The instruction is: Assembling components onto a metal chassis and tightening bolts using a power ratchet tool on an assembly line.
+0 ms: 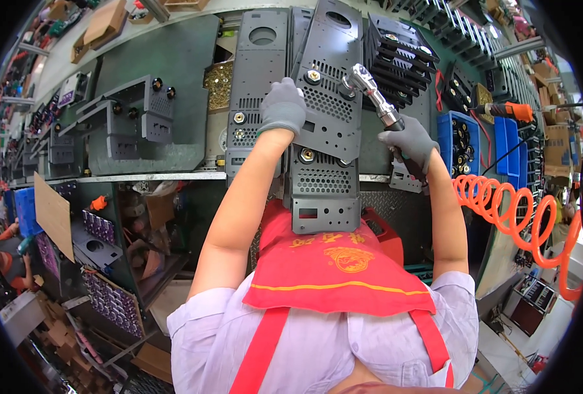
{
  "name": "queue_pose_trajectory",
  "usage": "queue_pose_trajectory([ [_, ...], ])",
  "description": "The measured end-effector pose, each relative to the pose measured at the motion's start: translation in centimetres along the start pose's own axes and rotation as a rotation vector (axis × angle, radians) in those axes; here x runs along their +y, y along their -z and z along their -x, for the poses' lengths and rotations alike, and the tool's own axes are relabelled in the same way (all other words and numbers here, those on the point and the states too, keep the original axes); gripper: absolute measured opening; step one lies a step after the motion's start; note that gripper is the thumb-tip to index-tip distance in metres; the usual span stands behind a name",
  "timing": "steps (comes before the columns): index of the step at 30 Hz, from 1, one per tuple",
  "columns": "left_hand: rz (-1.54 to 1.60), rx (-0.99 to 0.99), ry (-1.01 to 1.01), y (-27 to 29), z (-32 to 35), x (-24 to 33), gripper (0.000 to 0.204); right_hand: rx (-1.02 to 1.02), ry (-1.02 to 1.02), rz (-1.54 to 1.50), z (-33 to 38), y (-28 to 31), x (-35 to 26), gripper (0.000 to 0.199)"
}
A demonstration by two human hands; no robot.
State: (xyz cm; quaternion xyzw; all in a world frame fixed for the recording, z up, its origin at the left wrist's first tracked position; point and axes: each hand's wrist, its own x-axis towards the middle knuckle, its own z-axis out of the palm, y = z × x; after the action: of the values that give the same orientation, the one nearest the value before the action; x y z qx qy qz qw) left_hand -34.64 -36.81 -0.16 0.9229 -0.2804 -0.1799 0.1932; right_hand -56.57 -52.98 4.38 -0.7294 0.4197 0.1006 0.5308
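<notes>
My right hand (411,141), in a grey glove, is wrapped round the dark handle of a ratchet wrench (382,105). The wrench's silver head reaches over the right edge of a dark grey perforated metal panel (331,59), beside a round fitting there. This panel lies slanted on top of other such panels. A brass hex fitting (313,77) sits on its left part. My left hand (283,106), also gloved, is closed at the panel's left edge; what its fingers hold is hidden. Below, a lower panel (324,207) with another brass fitting (306,155) juts over the bench edge.
Dark slotted panels (400,59) are stacked at the far right. A blue bin (457,144) of fittings stands right, near an orange coiled hose (521,210) and an orange-handled tool (511,111). Small brass parts fill a tray (219,88). Bent grey brackets (157,111) lie left.
</notes>
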Motion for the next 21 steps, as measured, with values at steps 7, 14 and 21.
queue_pose_trajectory([
  [7, 0.025, 0.021, -0.002, -0.7, 0.1, 0.3, 0.027, -0.005, 0.049, 0.141, -2.5, -3.0, -3.4, 0.034],
  [14, 0.043, 0.067, -0.014, -0.9, 0.5, -0.4, 0.025, 0.003, -0.018, 0.258, -4.0, -3.8, -3.3, 0.038],
  [21, 0.122, 0.041, 0.050, -0.5, 0.6, -0.2, 0.031, 0.034, -0.018, 0.310, -3.7, -3.7, -4.2, 0.037],
])
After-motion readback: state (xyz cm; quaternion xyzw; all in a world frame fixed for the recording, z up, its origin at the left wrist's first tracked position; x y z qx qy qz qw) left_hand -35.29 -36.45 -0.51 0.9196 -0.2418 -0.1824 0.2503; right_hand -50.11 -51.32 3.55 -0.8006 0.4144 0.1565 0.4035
